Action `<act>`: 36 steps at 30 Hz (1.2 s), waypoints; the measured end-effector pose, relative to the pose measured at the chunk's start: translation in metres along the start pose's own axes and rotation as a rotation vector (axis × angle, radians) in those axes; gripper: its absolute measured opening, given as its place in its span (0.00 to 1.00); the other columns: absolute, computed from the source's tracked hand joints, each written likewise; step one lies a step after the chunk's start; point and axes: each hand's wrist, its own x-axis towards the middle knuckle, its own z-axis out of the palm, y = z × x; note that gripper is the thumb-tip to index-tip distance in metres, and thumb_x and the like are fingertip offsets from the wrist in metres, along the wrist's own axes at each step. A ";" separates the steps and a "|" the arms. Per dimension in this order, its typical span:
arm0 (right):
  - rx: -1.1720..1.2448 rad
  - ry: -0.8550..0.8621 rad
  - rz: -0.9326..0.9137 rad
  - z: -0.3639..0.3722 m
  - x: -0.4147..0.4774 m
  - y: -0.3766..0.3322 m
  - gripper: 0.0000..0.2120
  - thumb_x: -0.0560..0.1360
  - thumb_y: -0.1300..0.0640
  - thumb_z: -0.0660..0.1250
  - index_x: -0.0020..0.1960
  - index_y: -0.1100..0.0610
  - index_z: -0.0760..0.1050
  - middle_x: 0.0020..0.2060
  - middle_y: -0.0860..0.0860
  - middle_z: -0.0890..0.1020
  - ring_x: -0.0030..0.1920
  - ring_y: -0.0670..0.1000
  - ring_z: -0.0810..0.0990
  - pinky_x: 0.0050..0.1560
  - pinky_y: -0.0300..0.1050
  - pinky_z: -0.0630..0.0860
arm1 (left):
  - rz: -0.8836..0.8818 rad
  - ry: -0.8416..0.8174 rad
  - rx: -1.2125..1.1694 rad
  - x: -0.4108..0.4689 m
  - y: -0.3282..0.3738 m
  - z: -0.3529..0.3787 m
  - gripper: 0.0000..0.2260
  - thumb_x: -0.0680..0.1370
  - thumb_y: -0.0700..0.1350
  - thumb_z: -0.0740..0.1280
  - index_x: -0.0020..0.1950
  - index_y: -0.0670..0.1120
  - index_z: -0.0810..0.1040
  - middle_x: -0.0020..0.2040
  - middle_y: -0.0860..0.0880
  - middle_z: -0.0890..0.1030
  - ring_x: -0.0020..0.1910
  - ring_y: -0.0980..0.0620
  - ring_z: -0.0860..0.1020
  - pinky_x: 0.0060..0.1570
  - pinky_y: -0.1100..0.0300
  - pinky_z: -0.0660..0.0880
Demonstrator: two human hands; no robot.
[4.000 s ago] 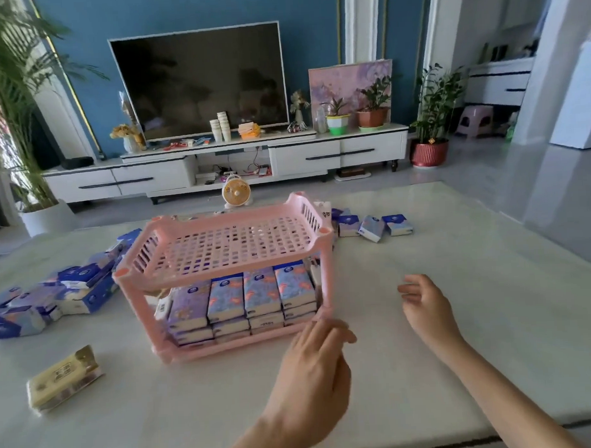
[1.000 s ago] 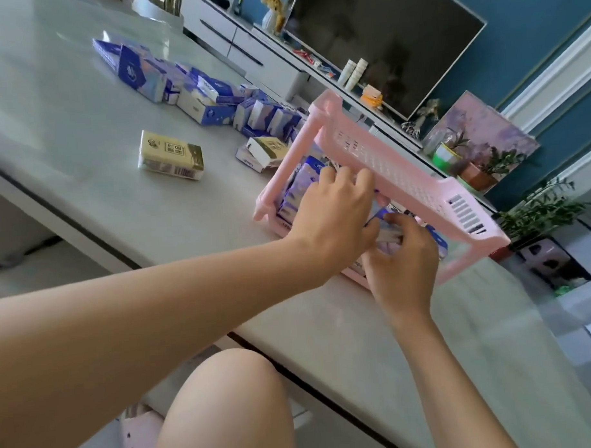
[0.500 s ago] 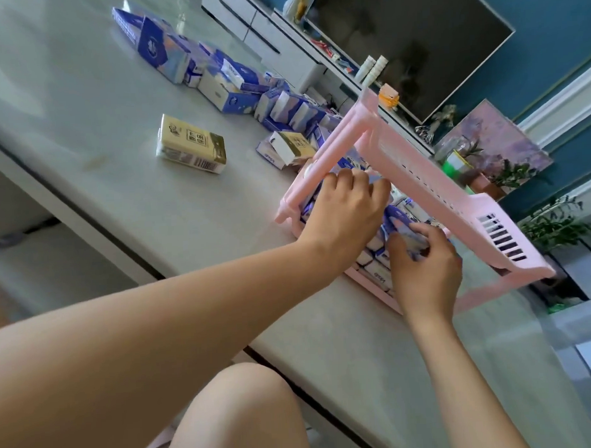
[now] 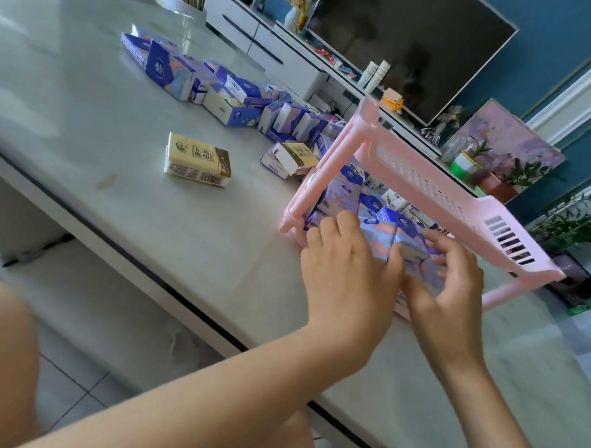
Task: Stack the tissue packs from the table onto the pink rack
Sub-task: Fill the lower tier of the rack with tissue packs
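Pressing into the lower shelf of the pink slotted plastic two-tier rack (image 4: 419,172), the left hand (image 4: 346,275) curls its fingers over the row of blue-and-purple wrapped tissue packs (image 4: 381,227) there, and the right hand (image 4: 457,285) pinches the near end of the same row. Risk: the packs look soft and tightly crowded, so squeezing may buckle the row and pop one over the front lip. The light rack could also skid on the smooth pale stone-look table (image 4: 82,114) toward the loose blue packs (image 4: 236,102) beyond.

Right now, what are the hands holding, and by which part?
The left hand and right hand together grip purple tissue packs by their near ends, on the lower shelf of the pink rack.
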 end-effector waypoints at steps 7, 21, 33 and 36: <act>0.113 -0.210 -0.133 -0.005 -0.017 -0.010 0.25 0.70 0.58 0.58 0.67 0.54 0.67 0.65 0.45 0.70 0.68 0.45 0.65 0.69 0.51 0.63 | -0.346 -0.326 -0.161 -0.012 0.020 -0.029 0.17 0.76 0.57 0.60 0.58 0.48 0.67 0.59 0.48 0.69 0.60 0.48 0.63 0.60 0.54 0.65; -0.435 -0.633 -0.064 0.068 0.090 -0.035 0.38 0.74 0.46 0.59 0.77 0.55 0.43 0.76 0.52 0.47 0.75 0.52 0.43 0.72 0.49 0.39 | -0.290 -0.306 0.186 -0.004 -0.013 -0.055 0.17 0.79 0.52 0.54 0.66 0.48 0.60 0.63 0.46 0.63 0.62 0.47 0.59 0.60 0.58 0.57; -0.567 -0.893 0.050 0.068 0.090 -0.044 0.40 0.71 0.58 0.57 0.76 0.55 0.37 0.75 0.54 0.39 0.74 0.52 0.34 0.70 0.52 0.31 | -0.300 -0.291 0.183 -0.001 -0.022 -0.060 0.17 0.79 0.53 0.55 0.66 0.48 0.61 0.62 0.46 0.64 0.62 0.46 0.59 0.61 0.56 0.58; -0.595 -0.882 0.037 0.068 0.083 -0.043 0.41 0.72 0.56 0.58 0.76 0.56 0.36 0.75 0.54 0.39 0.74 0.52 0.33 0.70 0.54 0.30 | -0.300 -0.283 0.193 -0.001 -0.024 -0.060 0.17 0.79 0.53 0.56 0.66 0.48 0.61 0.62 0.46 0.63 0.62 0.46 0.59 0.60 0.56 0.58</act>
